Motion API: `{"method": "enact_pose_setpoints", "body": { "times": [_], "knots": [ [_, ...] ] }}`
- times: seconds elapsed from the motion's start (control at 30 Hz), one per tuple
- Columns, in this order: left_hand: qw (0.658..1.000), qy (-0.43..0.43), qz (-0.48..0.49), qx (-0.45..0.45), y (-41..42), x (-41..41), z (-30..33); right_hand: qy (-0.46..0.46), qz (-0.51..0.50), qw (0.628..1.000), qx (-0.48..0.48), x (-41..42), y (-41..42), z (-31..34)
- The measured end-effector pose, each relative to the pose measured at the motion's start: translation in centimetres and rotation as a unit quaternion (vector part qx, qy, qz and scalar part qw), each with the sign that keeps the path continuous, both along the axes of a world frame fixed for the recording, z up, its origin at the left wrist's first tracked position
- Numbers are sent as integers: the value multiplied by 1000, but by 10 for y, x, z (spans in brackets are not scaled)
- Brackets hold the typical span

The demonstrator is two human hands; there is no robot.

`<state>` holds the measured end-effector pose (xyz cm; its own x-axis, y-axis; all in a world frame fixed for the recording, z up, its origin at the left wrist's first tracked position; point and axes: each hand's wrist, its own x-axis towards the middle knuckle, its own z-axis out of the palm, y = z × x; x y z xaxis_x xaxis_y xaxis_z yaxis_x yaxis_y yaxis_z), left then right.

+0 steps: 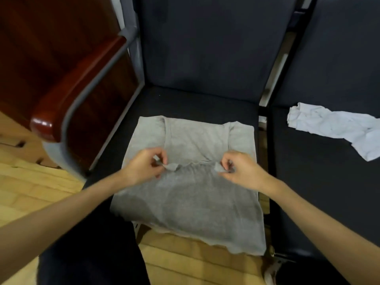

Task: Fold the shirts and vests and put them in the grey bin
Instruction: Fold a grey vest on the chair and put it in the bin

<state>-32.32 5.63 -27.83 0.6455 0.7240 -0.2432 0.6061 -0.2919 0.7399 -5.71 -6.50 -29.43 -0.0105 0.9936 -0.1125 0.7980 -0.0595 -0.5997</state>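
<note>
Two bare forearms reach into view from the bottom corners, with no sleeves, watches, rings or bracelets visible on either. The left hand (pixel 144 166) and right hand (pixel 239 169) are uncovered, without gloves. Dark, near-black trousers (pixel 92 254) cover the person's legs at the lower left and lower right edge.

Dark seat (pixel 185 103) bears grey shirt (pixel 191 198); neighbouring seat (pixel 320 182), seemingly white garment (pixel 337 128).

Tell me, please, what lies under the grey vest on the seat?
The grey vest lies spread on the dark seat cushion, its hem hanging over the front edge above the wooden floor. Whatever sits directly beneath the fabric is covered.
</note>
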Motion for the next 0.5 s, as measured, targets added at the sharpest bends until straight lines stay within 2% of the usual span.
{"method": "enact_pose_setpoints", "body": {
  "times": [0.1,0.2,0.3,0.37,0.43,0.5],
  "knots": [
    [998,-15,34,59,-14,-4,-24,-19,4,1000,14,-9,-10,-16],
    [992,43,4,121,-11,-9,-37,-13,-8,999,35,-14,-18,-23],
    [983,136,-76,96,-5,-12,-34,17,21,1000,-14,-13,-23,-19],
    [980,159,-108,54,0,-10,-26,71,28,995,-68,-5,-23,-12],
    [983,155,-88,48,10,-4,-18,75,-19,996,-40,12,-15,-8],
    [982,148,-52,103,27,6,-12,49,-98,994,16,35,1,-7]
  ]
}}
